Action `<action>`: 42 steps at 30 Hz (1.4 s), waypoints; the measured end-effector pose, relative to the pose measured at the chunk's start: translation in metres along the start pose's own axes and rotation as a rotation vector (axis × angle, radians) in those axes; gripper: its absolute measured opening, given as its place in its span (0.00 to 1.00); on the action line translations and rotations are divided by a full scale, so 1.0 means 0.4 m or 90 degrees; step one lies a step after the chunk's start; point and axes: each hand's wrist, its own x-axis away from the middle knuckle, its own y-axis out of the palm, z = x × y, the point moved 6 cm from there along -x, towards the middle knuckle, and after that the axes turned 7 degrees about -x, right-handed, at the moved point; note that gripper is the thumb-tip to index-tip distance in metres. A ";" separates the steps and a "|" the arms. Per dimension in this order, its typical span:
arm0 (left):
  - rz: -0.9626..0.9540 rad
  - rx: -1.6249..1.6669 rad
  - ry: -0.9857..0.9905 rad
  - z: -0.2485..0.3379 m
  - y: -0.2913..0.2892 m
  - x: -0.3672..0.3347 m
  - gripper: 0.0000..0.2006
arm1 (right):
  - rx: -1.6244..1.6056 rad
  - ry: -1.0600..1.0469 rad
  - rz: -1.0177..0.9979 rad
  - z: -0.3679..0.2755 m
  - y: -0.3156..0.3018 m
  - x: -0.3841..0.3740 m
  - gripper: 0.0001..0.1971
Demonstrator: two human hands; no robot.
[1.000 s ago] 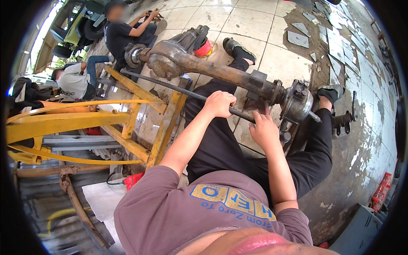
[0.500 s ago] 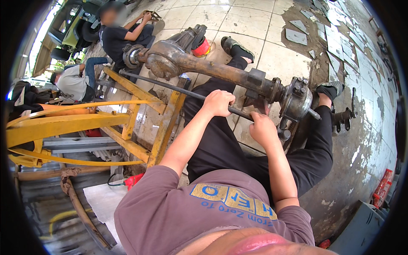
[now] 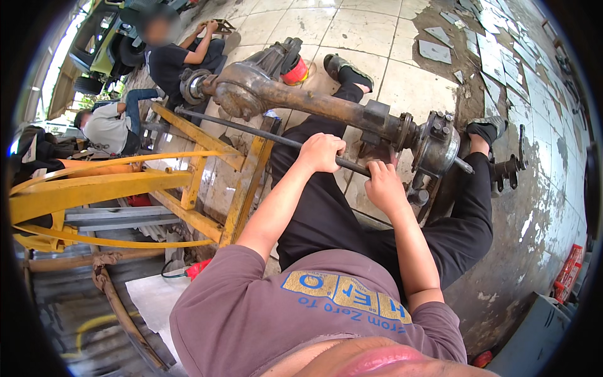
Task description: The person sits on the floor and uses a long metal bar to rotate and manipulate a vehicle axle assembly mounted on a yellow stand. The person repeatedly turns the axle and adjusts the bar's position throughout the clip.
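Observation:
A long, dark metal rod (image 3: pixel 242 128) lies slantwise before me, running from the yellow frame at the left to above my lap. My left hand (image 3: pixel 322 152) is closed around it near its right part. At the rod's right end, my right hand (image 3: pixel 384 185) has its fingers curled over it. Just beyond lies a large, rusty, greasy vehicle axle housing (image 3: pixel 326 108), with a round differential bulge (image 3: pixel 237 94) on the left. A heavy hub end (image 3: pixel 440 146) with bolts is at its right. My legs stretch out on both sides of that hub end.
A yellow metal frame (image 3: pixel 100 184) fills the left side. A red container (image 3: pixel 294 72) stands behind the axle. Two people (image 3: pixel 166 69) sit at the upper left near a vehicle (image 3: pixel 103 47). Broken tiles (image 3: pixel 434 52) lie at the upper right; a grey box (image 3: pixel 531 339) stands lower right.
My right hand has shifted slightly up and left, with its fingers now more over the rod's end. My left hand keeps its hold, and the rod has barely moved.

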 end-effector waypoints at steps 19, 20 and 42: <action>0.007 -0.002 0.011 -0.008 0.007 -0.001 0.11 | 0.052 0.139 -0.083 -0.006 -0.017 -0.021 0.18; 0.014 -0.001 0.011 -0.009 0.004 0.000 0.11 | 0.053 0.131 -0.069 -0.006 -0.017 -0.017 0.17; 0.020 -0.004 0.006 -0.005 0.004 0.000 0.10 | 0.013 0.111 -0.066 0.024 0.010 -0.030 0.22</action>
